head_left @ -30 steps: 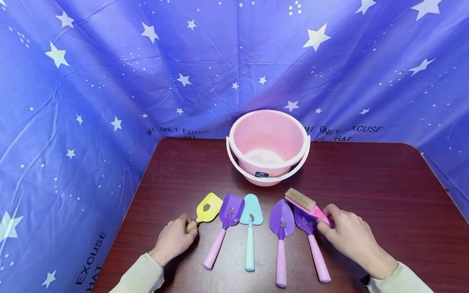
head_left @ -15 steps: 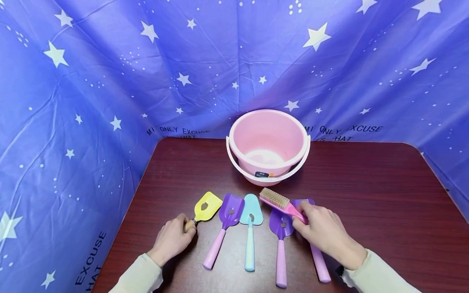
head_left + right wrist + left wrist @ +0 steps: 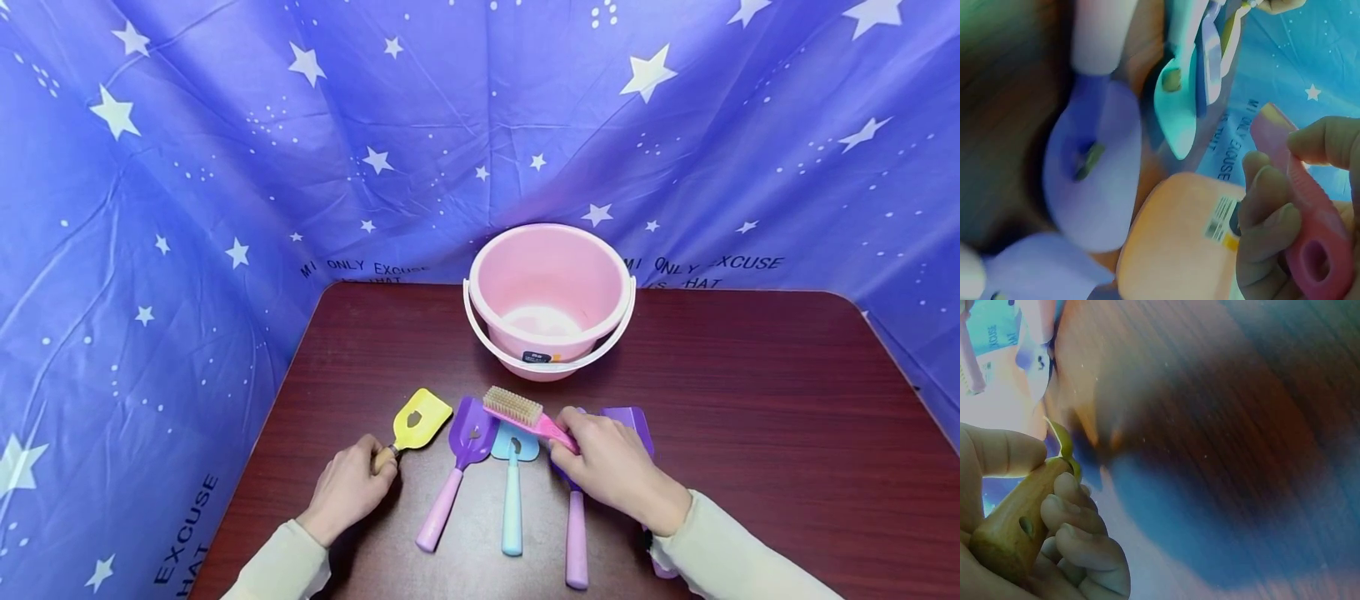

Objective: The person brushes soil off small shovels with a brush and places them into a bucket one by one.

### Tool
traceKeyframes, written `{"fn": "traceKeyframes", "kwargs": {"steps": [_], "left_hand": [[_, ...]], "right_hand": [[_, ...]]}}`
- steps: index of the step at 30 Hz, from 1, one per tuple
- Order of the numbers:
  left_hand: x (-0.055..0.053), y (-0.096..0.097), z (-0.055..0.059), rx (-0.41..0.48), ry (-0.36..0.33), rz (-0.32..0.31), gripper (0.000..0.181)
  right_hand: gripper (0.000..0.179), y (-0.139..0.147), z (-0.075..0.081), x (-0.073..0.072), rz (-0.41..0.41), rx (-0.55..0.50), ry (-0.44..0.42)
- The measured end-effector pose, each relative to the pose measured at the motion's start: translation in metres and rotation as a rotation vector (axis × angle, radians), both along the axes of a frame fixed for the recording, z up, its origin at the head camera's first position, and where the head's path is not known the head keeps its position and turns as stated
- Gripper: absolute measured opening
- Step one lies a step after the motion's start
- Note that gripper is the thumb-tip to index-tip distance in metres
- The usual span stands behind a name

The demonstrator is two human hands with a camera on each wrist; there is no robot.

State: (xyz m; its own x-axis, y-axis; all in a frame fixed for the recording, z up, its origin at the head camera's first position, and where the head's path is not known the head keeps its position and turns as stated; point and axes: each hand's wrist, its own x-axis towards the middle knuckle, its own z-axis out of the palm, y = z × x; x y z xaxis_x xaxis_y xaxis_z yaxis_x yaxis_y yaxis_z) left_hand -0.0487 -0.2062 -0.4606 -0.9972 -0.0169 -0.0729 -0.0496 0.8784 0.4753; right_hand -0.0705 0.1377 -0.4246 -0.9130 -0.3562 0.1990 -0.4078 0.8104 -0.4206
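Observation:
My left hand [image 3: 348,486] grips the short wooden handle [image 3: 1013,528] of a small yellow shovel [image 3: 432,408], its blade pointing away over the table's left part. With my right hand [image 3: 618,467] I hold a pink brush [image 3: 513,406] by its handle, bristles facing up. The brush head overlaps a purple square-bladed shovel [image 3: 471,452] and a turquoise trowel [image 3: 512,508]. Under my right hand lies a purple trowel with a pink handle [image 3: 576,542], its blade mostly covered. Another purple shovel [image 3: 630,419] shows partly behind the right wrist. In the right wrist view the brush handle [image 3: 1319,231] has a hanging hole.
A pink bucket [image 3: 510,346] with its white handle lowered stands behind the row of tools. The dark red wooden table [image 3: 765,400] meets a blue star-patterned cloth [image 3: 420,100] at the back and sides.
My right hand has carried the brush leftward, from the rightmost purple shovel to over the turquoise trowel. The left hand and yellow shovel have shifted slightly left. The other tools stay put.

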Motion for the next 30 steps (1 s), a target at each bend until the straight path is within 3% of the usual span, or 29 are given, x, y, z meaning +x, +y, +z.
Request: {"fn": "traceKeyframes", "kwargs": {"steps": [8, 17, 22, 30], "left_hand": [[0.001, 0.001, 0.007, -0.007, 0.002, 0.008, 0.012], [0.002, 0.001, 0.011, -0.013, 0.020, 0.001, 0.013], [0.002, 0.002, 0.012, -0.022, 0.031, 0.001, 0.013], [0.004, 0.002, 0.014, -0.026, 0.041, -0.002, 0.012]], "right_hand": [[0.007, -0.023, 0.001, -0.005, 0.029, 0.011, -0.049], [0.007, -0.046, 0.002, -0.010, 0.104, 0.047, 0.002], [0.004, -0.057, 0.004, -0.013, 0.132, 0.019, -0.033], [0.022, -0.073, 0.005, -0.017, 0.122, 0.003, -0.071]]}}
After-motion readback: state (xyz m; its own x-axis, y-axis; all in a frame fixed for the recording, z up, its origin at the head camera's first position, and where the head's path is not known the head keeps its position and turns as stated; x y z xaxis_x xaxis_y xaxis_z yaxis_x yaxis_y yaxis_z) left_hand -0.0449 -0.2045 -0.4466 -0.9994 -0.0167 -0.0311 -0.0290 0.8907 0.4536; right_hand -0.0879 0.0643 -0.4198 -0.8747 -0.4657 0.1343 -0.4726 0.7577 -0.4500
